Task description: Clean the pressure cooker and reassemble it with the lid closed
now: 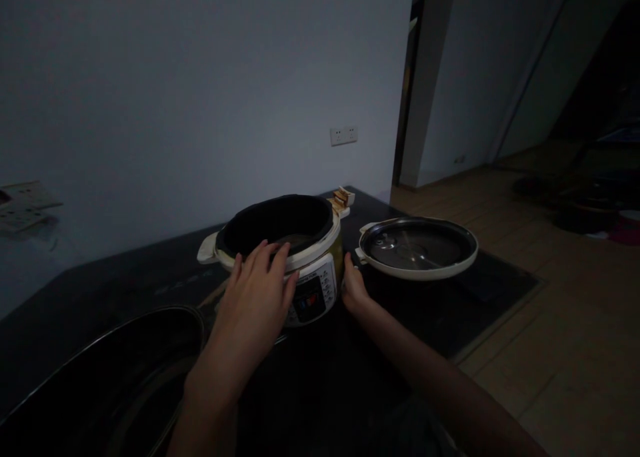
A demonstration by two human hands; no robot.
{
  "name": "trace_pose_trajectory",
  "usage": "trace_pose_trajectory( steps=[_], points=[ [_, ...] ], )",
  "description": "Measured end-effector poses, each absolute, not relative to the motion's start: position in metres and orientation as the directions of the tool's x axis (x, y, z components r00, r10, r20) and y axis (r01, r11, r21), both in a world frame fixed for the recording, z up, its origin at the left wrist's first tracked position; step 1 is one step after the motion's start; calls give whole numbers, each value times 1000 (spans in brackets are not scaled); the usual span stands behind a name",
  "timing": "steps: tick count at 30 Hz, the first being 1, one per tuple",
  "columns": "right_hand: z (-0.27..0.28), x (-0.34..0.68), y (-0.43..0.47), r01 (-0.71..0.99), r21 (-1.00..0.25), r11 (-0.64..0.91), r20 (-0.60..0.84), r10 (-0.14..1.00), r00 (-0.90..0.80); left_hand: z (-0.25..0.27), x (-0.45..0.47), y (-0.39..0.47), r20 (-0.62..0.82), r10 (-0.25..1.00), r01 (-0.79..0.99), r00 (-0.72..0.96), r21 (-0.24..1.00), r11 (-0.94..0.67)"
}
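An electric pressure cooker [313, 290] stands without its lid on the dark table, its control panel facing me. Its dark inner pot [280, 217] sits inside the white rim. My left hand [260, 287] rests over the front rim with its fingers stretched out and apart. Against the cooker's right side lies my right hand [354, 285], curved round it, with its fingers partly hidden. The cooker's round lid [420, 247] lies underside up to the right, beside my right hand. At the lower left is a large dark bowl or pan [120, 377], partly behind my left arm.
The black tabletop [490, 297] meets a pale wall [200, 97] at the back. A wall socket [344, 135] is behind the cooker, and another socket panel [27, 207] is at the left. Tiled floor [575, 350] runs along the right. The room is dim.
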State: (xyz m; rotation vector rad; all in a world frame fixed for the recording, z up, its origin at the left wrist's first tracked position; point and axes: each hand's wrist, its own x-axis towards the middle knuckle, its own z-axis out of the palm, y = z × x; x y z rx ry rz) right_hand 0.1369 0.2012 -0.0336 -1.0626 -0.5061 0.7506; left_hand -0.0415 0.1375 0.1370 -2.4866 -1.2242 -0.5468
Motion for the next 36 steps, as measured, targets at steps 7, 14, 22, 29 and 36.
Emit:
trace_pose_trajectory(
  steps=[7,14,22,29,36],
  points=[
    [-11,132,187,-224,-943,244,42,760,649,136,-31,139,447,676,787,586,-115,-606],
    [-7,80,119,-58,-967,248,174,808,563,136,-27,142,443,683,794,581,-122,-596],
    [-8,94,108,-91,-955,281,218,879,424,135,-26,142,453,675,794,582,-137,-593],
    [10,110,159,24,-929,370,305,726,617,135,-27,141,451,668,786,592,-138,-603],
    [21,150,215,7,-930,367,289,721,630,137,-27,141,441,674,787,593,-137,-602]
  ],
)
